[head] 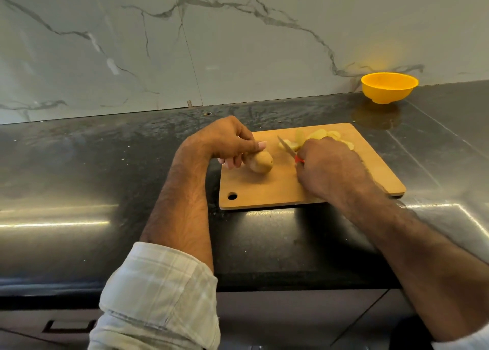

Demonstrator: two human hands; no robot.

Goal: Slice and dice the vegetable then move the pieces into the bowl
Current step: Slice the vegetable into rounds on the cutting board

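Left hand (pixel 232 144) pinches the uncut remainder of the potato (pixel 260 161), thumb on top, fingers curled at its left end. That piece sits on the wooden cutting board (pixel 264 191), left of centre, cut face not visible from here.

Right hand (pixel 325 167) is wrapped round a small knife (pixel 287 147) with a red handle; blade points far-left, tip off the potato and beside the slices (pixel 317 135) piled at the board's far edge.

Yellow bowl (pixel 389 87) is far right on the dark counter (pixel 105 164), well apart from the board, against the marble backsplash (pixel 238 45).

Handling read: potato is firm, dense and won't deform, but it's round and likely to roll; fresh cut faces probably wet and slick. Best hold is over the skin near the uncut end, fingertips tucked back from the blade line. Slices are light and stiff, probably scoopable by hand or blade.

Slicing looks partway done; dicing and transfer not yet.
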